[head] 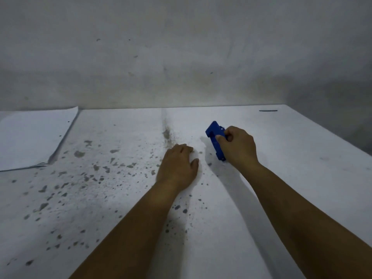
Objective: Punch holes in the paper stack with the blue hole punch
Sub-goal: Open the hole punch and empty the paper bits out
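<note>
The blue hole punch [215,137] sits tilted on the white table, right of centre, and my right hand [238,147] is closed around its right side. My left hand [178,165] rests palm down on the table just left of the punch, fingers bent, holding nothing. A white paper stack [30,137] lies at the far left of the table, well away from both hands, with its near corner slightly lifted.
The white table [302,158] is speckled with grey stains across its left and middle parts. A grey wall stands right behind its far edge. A short dark mark [268,110] lies near the far right corner.
</note>
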